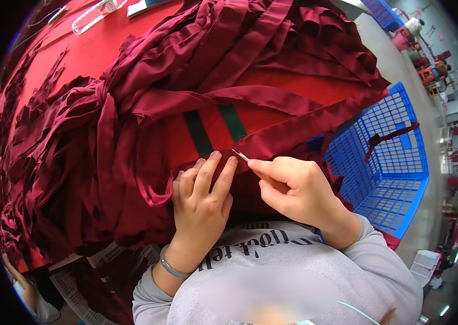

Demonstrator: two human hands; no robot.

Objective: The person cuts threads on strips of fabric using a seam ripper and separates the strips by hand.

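My left hand [202, 189] lies with its fingers stretched out, pressing on a maroon fabric strip [305, 125] at the table's near edge. My right hand [297, 187] is closed around a thin, pale, pointed tool [242, 156]; its exact kind is unclear. The tool's tip touches or hovers just over the strip, close to my left fingertips. Beyond my fingers, two dark green bands [198, 132] cross the red tabletop [272, 116]. Heaped maroon strips [185, 49] surround this spot, with more hanging down at the left.
A blue plastic basket [397, 157] stands at the right with a maroon strip over its rim. A clear bottle [91, 19] lies at the far edge. Printed paper [74, 292] is below left, where another person's arm [20, 281] shows.
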